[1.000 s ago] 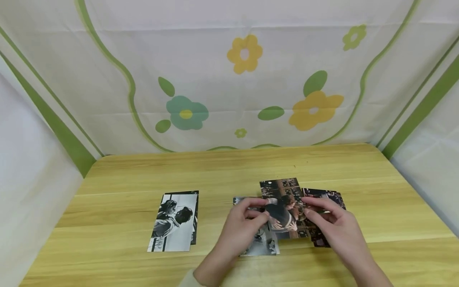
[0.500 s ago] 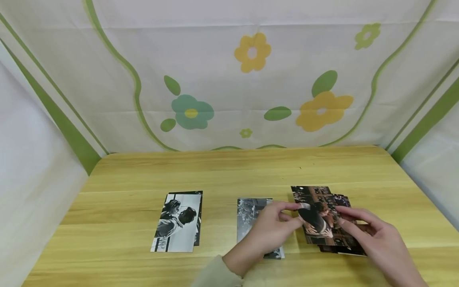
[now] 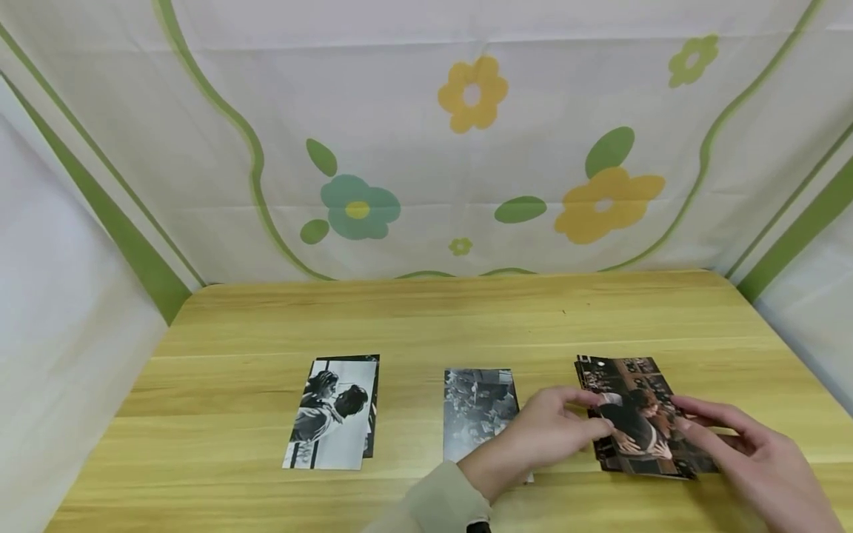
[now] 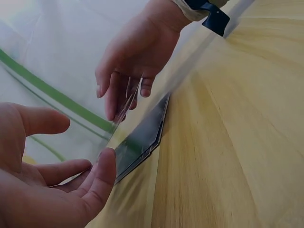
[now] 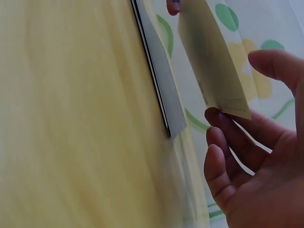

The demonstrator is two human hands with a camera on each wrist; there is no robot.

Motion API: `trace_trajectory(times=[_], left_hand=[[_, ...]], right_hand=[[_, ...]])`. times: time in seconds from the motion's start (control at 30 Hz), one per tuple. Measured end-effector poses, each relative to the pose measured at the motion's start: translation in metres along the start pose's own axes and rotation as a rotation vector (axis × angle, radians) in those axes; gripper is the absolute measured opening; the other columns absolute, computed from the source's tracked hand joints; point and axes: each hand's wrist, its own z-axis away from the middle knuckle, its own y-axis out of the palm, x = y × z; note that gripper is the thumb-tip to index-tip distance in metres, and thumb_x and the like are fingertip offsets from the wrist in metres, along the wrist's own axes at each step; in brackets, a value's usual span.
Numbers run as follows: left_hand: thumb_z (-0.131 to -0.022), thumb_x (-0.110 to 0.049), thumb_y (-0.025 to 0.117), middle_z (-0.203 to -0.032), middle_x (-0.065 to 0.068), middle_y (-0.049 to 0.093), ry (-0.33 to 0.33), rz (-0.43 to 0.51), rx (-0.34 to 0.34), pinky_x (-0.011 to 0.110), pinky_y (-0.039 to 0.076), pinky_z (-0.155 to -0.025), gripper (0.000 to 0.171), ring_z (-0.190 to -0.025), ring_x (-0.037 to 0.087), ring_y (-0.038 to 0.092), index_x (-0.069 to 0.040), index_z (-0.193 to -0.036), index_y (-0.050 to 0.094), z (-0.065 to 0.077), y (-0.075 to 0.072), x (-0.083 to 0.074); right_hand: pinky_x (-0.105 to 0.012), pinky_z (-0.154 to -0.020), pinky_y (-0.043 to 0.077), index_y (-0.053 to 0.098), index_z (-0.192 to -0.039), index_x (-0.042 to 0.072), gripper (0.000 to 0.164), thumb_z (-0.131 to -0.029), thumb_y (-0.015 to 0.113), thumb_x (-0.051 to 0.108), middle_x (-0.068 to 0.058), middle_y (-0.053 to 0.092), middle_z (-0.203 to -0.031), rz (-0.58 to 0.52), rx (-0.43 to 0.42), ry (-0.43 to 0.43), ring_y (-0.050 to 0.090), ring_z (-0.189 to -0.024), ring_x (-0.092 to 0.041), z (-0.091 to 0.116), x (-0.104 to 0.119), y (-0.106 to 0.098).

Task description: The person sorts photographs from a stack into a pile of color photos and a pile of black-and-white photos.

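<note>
A colour photo card (image 3: pixel 636 426), showing two people embracing, is held between both hands over the right-hand pile of dark photo cards (image 4: pixel 145 135). My left hand (image 3: pixel 536 429) pinches its left edge with thumb and fingers. On the opposite edge, thumb and fingers of my right hand (image 3: pixel 766 455) hold it. The right wrist view shows the pale back of the card (image 5: pixel 213 61), tilted and apart from the pile below. Most of that pile is hidden by the held card in the head view.
A middle pile topped by a grey photo (image 3: pixel 476 411) lies partly under the left forearm. Farther left is a pile with a black-and-white photo (image 3: pixel 333 414) on top. A flowered white cloth (image 3: pixel 413 148) hangs behind the wooden table (image 3: pixel 233 326).
Both hands have carried the colour photo card rightward from between the middle and right piles to above the right pile. More of the middle pile now shows.
</note>
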Motion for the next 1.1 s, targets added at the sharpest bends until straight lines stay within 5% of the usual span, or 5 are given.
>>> trace_trajectory(times=[0.27, 0.47, 0.63, 0.83, 1.1], left_hand=[[-0.092, -0.026, 0.081, -0.087, -0.009, 0.071, 0.006, -0.056, 0.023, 0.029, 0.052, -0.07, 0.038, -0.077, 0.01, 0.066, -0.035, -0.128, 0.074, -0.002, 0.005, 0.001], [-0.093, -0.026, 0.082, -0.1, -0.014, 0.072, 0.028, -0.06, 0.059, 0.028, 0.053, -0.07, 0.041, -0.08, 0.006, 0.065, -0.035, -0.132, 0.072, -0.003, 0.003, 0.004], [-0.093, -0.029, 0.082, -0.116, -0.02, 0.072, 0.033, -0.096, 0.061, 0.029, 0.053, -0.072, 0.043, -0.082, 0.003, 0.064, -0.038, -0.134, 0.071, -0.006, 0.002, 0.005], [-0.093, -0.026, 0.081, -0.132, -0.021, 0.07, 0.024, -0.085, 0.04, 0.03, 0.055, -0.077, 0.044, -0.084, 0.004, 0.067, -0.036, -0.135, 0.07, -0.008, 0.001, 0.008], [-0.091, -0.026, 0.083, -0.109, -0.012, 0.077, 0.005, -0.114, -0.01, 0.035, 0.058, -0.09, 0.045, -0.085, 0.007, 0.069, -0.034, -0.134, 0.072, -0.009, 0.004, 0.009]], right_hand=[[-0.023, -0.065, 0.054, 0.052, -0.158, 0.007, 0.075, -0.106, 0.059, 0.06, -0.032, 0.056, -0.154, 0.053, 0.019, 0.02, 0.063, -0.083, 0.011, 0.003, -0.009, -0.003], [-0.024, -0.064, 0.051, 0.049, -0.16, 0.006, 0.075, -0.107, 0.058, 0.058, -0.034, 0.061, -0.147, 0.088, 0.061, -0.003, 0.066, -0.084, 0.0, 0.001, -0.01, -0.004], [-0.025, -0.062, 0.047, 0.047, -0.161, 0.007, 0.072, -0.108, 0.06, 0.053, -0.016, 0.074, -0.123, 0.091, 0.049, -0.036, 0.064, -0.08, 0.001, 0.001, -0.011, -0.002], [-0.024, -0.064, 0.048, 0.049, -0.16, 0.008, 0.068, -0.107, 0.063, 0.05, -0.005, 0.072, -0.118, 0.096, 0.058, -0.081, 0.063, -0.081, 0.004, 0.0, -0.011, 0.001], [-0.022, -0.067, 0.052, 0.054, -0.157, 0.01, 0.065, -0.106, 0.065, 0.048, -0.004, 0.072, -0.119, 0.105, 0.048, -0.116, 0.057, -0.084, 0.011, 0.0, -0.008, 0.005]])
